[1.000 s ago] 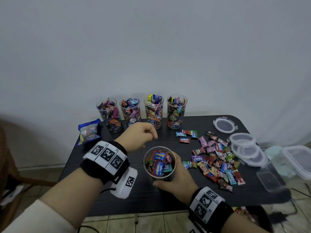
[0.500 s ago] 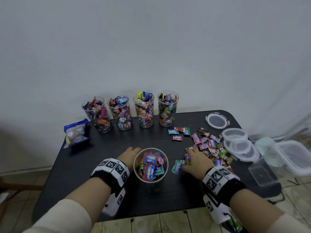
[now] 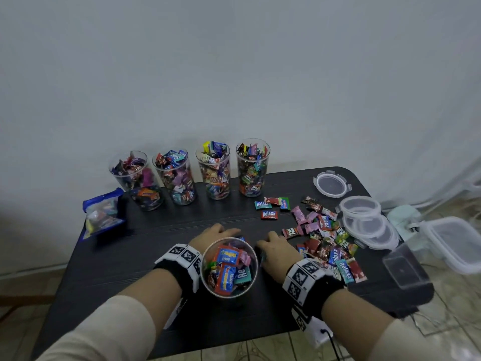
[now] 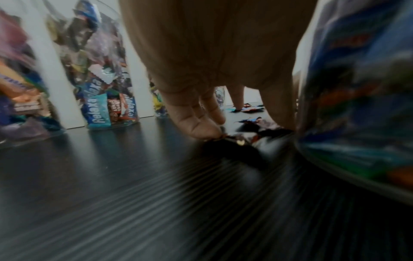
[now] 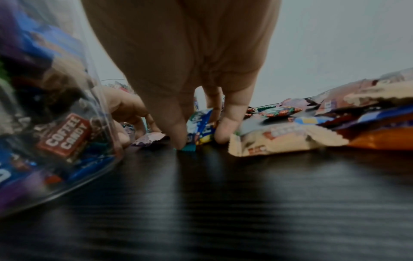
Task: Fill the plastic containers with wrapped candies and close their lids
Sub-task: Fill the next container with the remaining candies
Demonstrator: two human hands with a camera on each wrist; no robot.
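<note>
Fifth container point(image 3: 229, 267) placed near the front edge of the bench point(image 3: 130, 251), between both hands, probably so each can feed it easily. Left hand point(image 3: 213, 234) just behind its left side, fingers point(image 4: 196, 123) pinching a dark candy on the bench. Right hand point(image 3: 277, 252) just beside its right side, fingertips point(image 5: 178, 134) closing on a blue wrapped candy point(image 5: 202, 128) at the edge of the loose pile point(image 3: 325, 238). Lids point(image 3: 364, 220) stacked far right, not yet needed.
</note>
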